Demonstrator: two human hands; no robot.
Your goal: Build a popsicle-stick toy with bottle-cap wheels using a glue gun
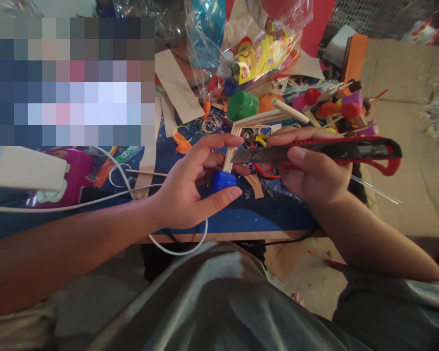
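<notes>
Leaves a bare strip on the blue desk (278, 214) along the front edge, with clutter (324, 111) crowding behind. Holds the stick frame (230, 157) in the curled left hand (195, 183), and the red-and-black cutter (351, 149) in the closed right hand (312, 170), with 1 blade (259, 155) at the frame's side. Has 1 blue piece (223, 182) at the frame's near end.

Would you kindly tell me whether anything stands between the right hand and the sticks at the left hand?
Yes: the cutter blade in the right hand reaches to the sticks; fingers of the left hand show above and below it.
</notes>
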